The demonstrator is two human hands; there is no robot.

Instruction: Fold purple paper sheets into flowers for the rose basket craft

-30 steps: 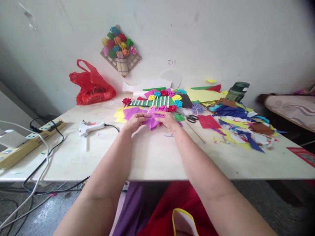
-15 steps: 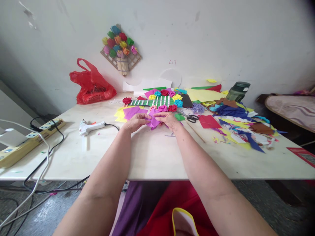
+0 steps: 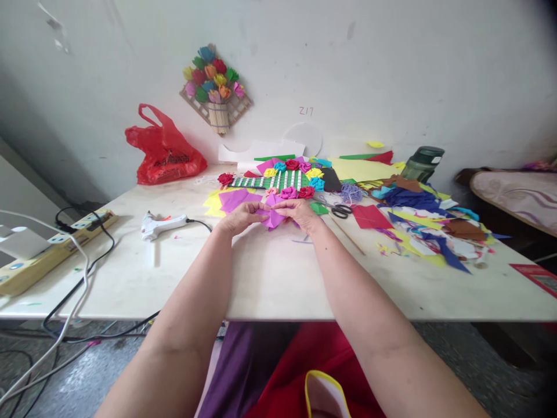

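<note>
- At far left, a power strip [image 3: 37, 261] is running out of frame, its near end cut off.
- Next, a red plastic bag [image 3: 167, 157] is slumping near the wall [image 3: 369, 69], hiding its contents.
- Higher up, a stick vase [image 3: 219, 119] is holding colourful paper flowers [image 3: 212, 74].
- Centre now: the left hand [image 3: 242, 217] is pinching purple paper [image 3: 272, 219] just before a flower-trimmed guitar shape [image 3: 282, 180]; the right hand [image 3: 301, 213] is pinching it too, the two almost meeting, folds hard to make out.
- Over right, paper scraps [image 3: 411, 198] are hiding the foot of a dark green bottle [image 3: 422, 164], its contents unclear.
</note>
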